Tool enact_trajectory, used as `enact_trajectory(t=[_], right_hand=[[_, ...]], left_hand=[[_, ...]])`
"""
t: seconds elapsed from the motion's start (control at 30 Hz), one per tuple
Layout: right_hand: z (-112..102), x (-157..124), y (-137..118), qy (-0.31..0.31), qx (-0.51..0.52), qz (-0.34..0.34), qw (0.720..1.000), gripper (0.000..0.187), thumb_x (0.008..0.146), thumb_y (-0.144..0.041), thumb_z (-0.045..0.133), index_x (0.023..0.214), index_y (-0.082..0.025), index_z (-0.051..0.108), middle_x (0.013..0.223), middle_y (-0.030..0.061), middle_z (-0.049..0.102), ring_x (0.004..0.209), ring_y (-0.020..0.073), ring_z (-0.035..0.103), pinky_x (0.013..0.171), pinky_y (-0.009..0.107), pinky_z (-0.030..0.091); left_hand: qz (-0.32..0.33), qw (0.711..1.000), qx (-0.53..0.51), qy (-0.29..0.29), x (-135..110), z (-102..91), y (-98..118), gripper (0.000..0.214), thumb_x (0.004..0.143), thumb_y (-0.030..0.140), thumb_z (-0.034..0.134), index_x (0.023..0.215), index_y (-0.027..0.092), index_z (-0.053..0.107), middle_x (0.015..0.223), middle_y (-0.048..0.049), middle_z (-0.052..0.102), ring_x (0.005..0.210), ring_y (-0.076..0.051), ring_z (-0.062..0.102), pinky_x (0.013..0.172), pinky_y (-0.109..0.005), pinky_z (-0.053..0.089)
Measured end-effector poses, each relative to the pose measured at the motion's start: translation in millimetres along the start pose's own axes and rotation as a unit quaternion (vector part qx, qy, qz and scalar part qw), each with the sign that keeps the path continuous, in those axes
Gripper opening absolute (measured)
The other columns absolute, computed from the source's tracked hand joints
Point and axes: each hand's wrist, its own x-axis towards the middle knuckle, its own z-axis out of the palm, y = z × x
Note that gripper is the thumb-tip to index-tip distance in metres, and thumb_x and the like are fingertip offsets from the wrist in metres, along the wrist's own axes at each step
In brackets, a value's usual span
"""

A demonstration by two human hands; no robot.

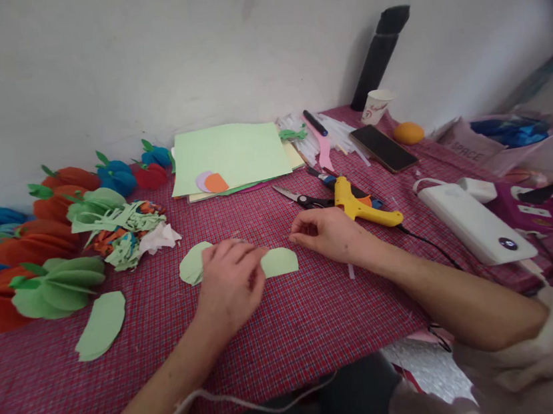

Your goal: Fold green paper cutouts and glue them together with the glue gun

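My left hand [232,276] rests palm down over the middle of the table, its fingers spread a little and slightly bent. It lies between a small stack of rounded light green paper pieces [193,263] and a half-round light green paper piece [281,261], partly covering both. Just right of the half-round piece, my right hand [329,234] has thumb and fingers brought together in a pinch. Anything between those fingertips is too small to make out. Beyond the right hand lie a yellow glue gun [354,204] and black-handled scissors [306,199].
Paper pumpkins [59,287] crowd the left, beside paper scraps [131,235] and more green cut-outs [102,326]. Green sheets [229,152] lie at the back. Rightward are a phone [384,147], paper cup [376,107], orange [408,132] and white power bank [475,223]. A cable crosses my left forearm.
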Motion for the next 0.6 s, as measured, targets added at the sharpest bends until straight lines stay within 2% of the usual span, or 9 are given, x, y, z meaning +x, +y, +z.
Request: enact_trajectory(t=[0.07,0.13,0.2,0.27,0.43,0.6], right_hand=[[0.7,-0.5,0.1,-0.017,0.002,-0.042,0.999,0.006,0.080,-0.023,0.061,0.077,-0.019,0.066,0.068,-0.0016,0.063,0.061,0.0107,0.055,0.058,0.024,0.039],[3.3,-1.5,0.0,-0.046,-0.003,-0.107,0.993,0.005,0.081,-0.022,0.061,0.079,-0.020,0.066,0.072,-0.0009,0.064,0.068,0.0122,0.056,0.066,0.025,0.041],[6.4,-2.5,-0.2,-0.076,-0.015,-0.174,0.982,0.006,0.082,-0.023,0.061,0.082,-0.020,0.066,0.078,0.0003,0.065,0.077,0.0142,0.057,0.075,0.028,0.041],[8.4,-3.3,-0.5,-0.096,-0.028,-0.212,0.972,0.009,0.082,-0.026,0.062,0.086,-0.020,0.066,0.083,0.0018,0.066,0.084,0.0159,0.056,0.081,0.031,0.040],[6.5,-3.7,-1.7,-0.119,-0.059,-0.225,0.965,0.018,0.077,-0.031,0.068,0.089,-0.018,0.064,0.089,0.0040,0.066,0.087,0.0180,0.056,0.083,0.033,0.039],[3.8,-3.5,0.0,-0.137,-0.078,-0.230,0.960,0.019,0.075,-0.027,0.069,0.090,-0.018,0.064,0.094,0.0048,0.066,0.091,0.0191,0.055,0.086,0.034,0.038]], left_hand=[[-0.037,0.998,0.022,0.040,0.4,-7.7,-10.7,0.025,0.082,0.017,0.049,0.099,0.024,0.065,0.095,-0.0040,0.067,0.095,-0.024,0.054,0.081,-0.043,0.035],[-0.054,0.997,0.028,0.047,0.7,-12.6,-18.8,0.025,0.082,0.017,0.049,0.098,0.025,0.066,0.095,-0.0040,0.067,0.093,-0.023,0.055,0.080,-0.043,0.036],[-0.051,0.998,0.015,0.027,0.9,-14.0,-21.8,0.024,0.082,0.017,0.049,0.097,0.025,0.066,0.095,-0.0036,0.068,0.092,-0.023,0.056,0.079,-0.042,0.036],[-0.042,0.999,-0.006,-0.002,1.2,-12.7,-20.0,0.023,0.083,0.018,0.049,0.097,0.025,0.066,0.095,-0.0030,0.068,0.092,-0.022,0.056,0.079,-0.042,0.036],[0.000,0.997,-0.045,-0.064,0.5,-2.3,-8.1,0.020,0.086,0.024,0.048,0.098,0.024,0.065,0.099,-0.0022,0.067,0.096,-0.021,0.054,0.082,-0.041,0.035],[0.037,0.994,-0.056,-0.091,-1.4,9.8,0.4,0.020,0.086,0.027,0.050,0.102,0.023,0.062,0.104,-0.0019,0.066,0.102,-0.022,0.051,0.085,-0.042,0.033]])
